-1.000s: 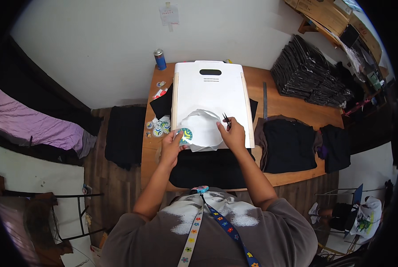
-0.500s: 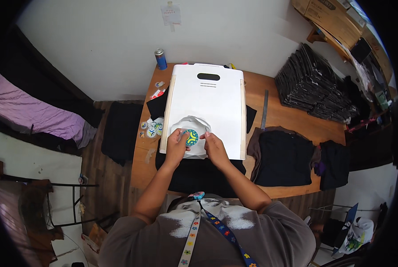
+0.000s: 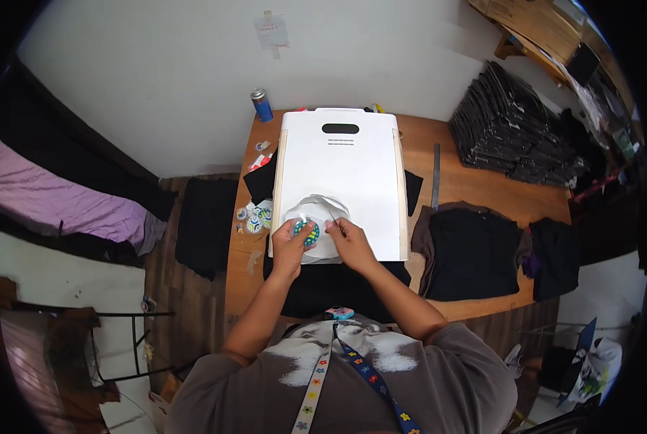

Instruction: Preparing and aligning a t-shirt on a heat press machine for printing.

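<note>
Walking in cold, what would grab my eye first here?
The big white flat machine in the middle of the wooden table. At its near edge, the left hand pinches a small round colourful patch over a white sheet, with the right hand holding a thin dark tool beside it. A tall stack of folded black garments sits at the far right.

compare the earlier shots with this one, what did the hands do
The right hand, out at the right edge of the white sheet a second ago, came in beside the left hand at the round colourful patch. The white press and black shirts stayed put.
</note>
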The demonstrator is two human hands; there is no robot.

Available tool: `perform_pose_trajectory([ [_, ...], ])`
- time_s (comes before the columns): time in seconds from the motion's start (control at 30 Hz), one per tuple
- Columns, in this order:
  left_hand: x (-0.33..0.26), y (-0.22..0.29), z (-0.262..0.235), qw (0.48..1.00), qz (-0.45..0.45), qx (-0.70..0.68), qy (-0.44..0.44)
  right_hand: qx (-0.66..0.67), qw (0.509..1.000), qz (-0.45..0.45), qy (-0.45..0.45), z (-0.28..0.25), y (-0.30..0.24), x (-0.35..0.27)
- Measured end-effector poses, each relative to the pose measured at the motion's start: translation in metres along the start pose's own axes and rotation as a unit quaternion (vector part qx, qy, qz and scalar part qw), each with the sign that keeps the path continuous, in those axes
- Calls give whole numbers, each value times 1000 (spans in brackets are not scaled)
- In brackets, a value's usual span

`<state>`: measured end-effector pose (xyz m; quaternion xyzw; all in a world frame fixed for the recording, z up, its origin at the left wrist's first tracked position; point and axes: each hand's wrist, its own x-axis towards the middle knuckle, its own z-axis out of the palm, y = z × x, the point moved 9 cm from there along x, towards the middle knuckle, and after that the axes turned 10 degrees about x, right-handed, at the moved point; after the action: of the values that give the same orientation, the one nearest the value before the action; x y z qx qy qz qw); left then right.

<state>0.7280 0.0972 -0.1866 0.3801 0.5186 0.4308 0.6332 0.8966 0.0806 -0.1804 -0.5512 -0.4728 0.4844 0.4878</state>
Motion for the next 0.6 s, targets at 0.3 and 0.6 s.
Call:
perform_pose_trajectory([
  [0.3, 5, 23, -5, 992, 48, 98, -68, 33, 996, 60, -52, 15, -5, -19],
  [0.6, 8, 15, -10, 993, 28, 69, -88, 47, 994, 84, -51, 26, 2, -17],
])
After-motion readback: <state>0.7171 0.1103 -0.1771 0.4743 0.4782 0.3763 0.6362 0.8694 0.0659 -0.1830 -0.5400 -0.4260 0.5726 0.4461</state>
